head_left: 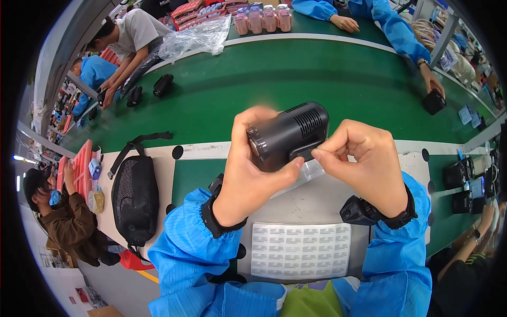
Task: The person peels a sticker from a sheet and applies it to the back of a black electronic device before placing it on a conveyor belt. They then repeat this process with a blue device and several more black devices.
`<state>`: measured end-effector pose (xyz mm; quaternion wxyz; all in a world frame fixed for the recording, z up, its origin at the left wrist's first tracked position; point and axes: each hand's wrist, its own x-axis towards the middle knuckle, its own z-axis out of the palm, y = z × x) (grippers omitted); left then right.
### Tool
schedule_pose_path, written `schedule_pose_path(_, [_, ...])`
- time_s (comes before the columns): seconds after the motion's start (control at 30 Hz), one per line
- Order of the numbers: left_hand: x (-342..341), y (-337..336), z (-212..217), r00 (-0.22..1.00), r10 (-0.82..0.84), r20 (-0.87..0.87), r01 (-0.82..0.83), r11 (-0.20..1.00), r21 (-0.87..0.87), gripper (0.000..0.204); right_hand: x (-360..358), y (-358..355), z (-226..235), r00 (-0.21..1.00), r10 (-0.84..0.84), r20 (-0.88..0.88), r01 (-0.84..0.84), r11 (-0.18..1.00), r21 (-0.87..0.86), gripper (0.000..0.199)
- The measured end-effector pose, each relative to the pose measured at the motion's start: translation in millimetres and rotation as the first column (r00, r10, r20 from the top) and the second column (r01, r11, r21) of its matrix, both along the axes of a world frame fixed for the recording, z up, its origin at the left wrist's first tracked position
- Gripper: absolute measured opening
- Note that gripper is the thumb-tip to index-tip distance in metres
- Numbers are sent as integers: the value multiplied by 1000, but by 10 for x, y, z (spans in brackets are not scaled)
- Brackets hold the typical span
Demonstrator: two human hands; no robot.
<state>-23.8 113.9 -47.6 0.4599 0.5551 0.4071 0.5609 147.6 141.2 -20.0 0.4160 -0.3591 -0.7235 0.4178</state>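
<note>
Gripping a dark cylindrical device (288, 134), left hand (248, 174) wraps it; right hand (364, 164) pinches its clear film (309, 171) above label sheet (300, 251).

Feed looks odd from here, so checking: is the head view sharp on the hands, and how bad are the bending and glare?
Head view: the black cylindrical device reads fairly sharp, left hand fingertips slightly motion-blurred, right hand clear; fisheye bends the green belt edges into arcs, with black corners; lighting is even overhead, with mild glare on the plastic bag.
</note>
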Motion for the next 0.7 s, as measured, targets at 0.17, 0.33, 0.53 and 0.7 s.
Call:
schedule_pose_path(0.17, [32,-10,19,999,25,47,-25,1000,7,61,-23,9,-18,999,-35,23,32,995,95,13])
schedule_pose_path(0.33, [20,8,4,999,47,-11,-46,997,65,63,-10,40,-60,983,-153,105,117,951,286,13])
schedule_pose_path(0.53, [6,-34,128,943,-35,331,96,981,-167,48,124,257,-77,991,-131,-24,128,987,-93,32])
schedule_pose_path(0.7, [144,-105,70,983,-29,181,49,993,-106,46,-121,56,-121,985,149,-85,-149,989,12,59])
